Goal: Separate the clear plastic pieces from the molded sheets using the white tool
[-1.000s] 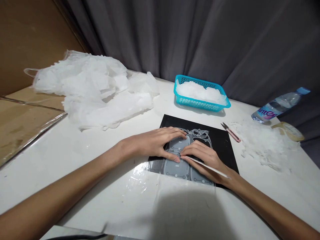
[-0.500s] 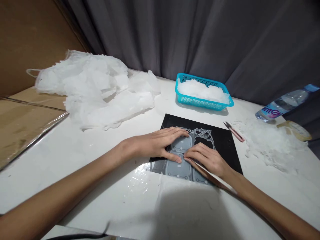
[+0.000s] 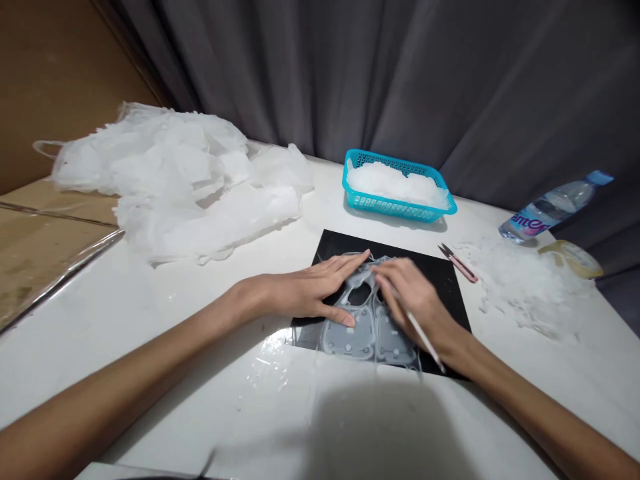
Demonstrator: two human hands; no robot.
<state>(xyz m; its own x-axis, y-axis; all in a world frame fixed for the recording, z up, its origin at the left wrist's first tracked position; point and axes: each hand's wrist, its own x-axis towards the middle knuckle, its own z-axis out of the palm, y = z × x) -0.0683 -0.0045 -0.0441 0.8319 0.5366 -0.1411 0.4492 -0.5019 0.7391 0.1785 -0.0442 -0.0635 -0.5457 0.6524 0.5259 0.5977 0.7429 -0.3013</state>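
A translucent molded sheet (image 3: 350, 337) with rounded, pad-like sections lies on a black mat (image 3: 440, 280). My left hand (image 3: 315, 287) rests over its left side, fingers stretched out, the thumb pressing on a near section. At the sheet's far part my right hand (image 3: 413, 293), slightly blurred, pinches the material, which looks pulled up and stretched. A thin white stick-like tool (image 3: 424, 340) is also held in that hand, pointing back toward the wrist. Dark mat shows through gaps in the far sections. The right fingertips' exact hold is partly hidden.
Behind the mat stands a blue basket (image 3: 400, 212) of white translucent pieces. Thread snips (image 3: 459, 263) lie right of the mat, beside a heap of clear scraps (image 3: 530, 287), a water bottle (image 3: 550, 210) and a tape roll (image 3: 575, 260). A white plastic pile (image 3: 180, 173) sits left.
My right hand has moved to the far part of the sheet. The far left section is now pulled up, with dark mat showing beneath it. My left hand stays nearly in place.
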